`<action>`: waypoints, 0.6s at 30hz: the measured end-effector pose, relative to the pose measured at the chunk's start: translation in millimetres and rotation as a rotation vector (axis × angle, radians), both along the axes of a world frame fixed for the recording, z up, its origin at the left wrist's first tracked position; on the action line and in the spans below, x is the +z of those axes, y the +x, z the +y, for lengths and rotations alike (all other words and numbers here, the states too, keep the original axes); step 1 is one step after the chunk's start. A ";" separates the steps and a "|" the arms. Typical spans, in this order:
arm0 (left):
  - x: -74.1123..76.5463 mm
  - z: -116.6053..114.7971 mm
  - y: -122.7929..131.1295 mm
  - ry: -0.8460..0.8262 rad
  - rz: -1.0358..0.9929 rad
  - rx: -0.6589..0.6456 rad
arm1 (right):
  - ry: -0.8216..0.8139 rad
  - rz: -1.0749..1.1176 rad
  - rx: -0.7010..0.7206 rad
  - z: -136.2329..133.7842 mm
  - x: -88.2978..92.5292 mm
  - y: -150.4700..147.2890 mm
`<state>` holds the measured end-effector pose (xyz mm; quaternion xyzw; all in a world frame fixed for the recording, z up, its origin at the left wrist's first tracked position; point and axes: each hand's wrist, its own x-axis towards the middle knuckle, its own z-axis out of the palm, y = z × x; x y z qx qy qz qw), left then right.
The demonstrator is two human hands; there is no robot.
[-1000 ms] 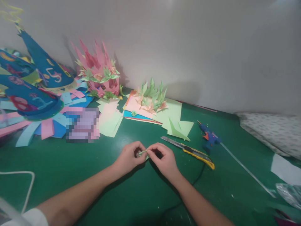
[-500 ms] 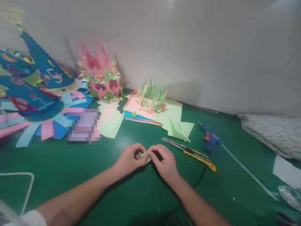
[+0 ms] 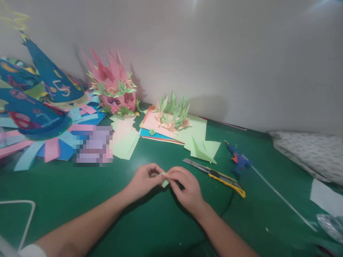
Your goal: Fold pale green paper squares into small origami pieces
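A small piece of light green paper [image 3: 165, 183] is pinched between both hands above the green table [image 3: 128, 228]. My left hand [image 3: 146, 181] grips it from the left, thumb on top. From the right, the thumb and forefinger of my right hand [image 3: 186, 187] close on its edge, fingertips meeting those of the left. Fingers cover most of the paper, so its exact shape cannot be made out. Right of my hands lies a yellow utility knife [image 3: 222, 180] with its blade out. Behind it are cut green paper sheets [image 3: 210, 148].
A blue glue gun [image 3: 239, 160] with a clear glue stick lies at right. Along the wall stand a green paper crown [image 3: 174, 112], a pink paper crown [image 3: 112, 85] and blue cone hats [image 3: 40, 117]. Paper strips spread at left; a patterned cloth [image 3: 308, 150] lies far right.
The green paper has turned between my fingers, with a squarer face now showing below the fingertips. Both hands have shifted slightly; the view has tilted a little.
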<state>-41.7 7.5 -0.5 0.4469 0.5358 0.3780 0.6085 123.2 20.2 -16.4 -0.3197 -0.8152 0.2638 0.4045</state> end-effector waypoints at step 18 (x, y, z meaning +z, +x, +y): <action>-2.6 1.1 -5.1 0.006 -0.128 -0.046 | -0.162 0.094 -0.022 0.6 7.2 1.4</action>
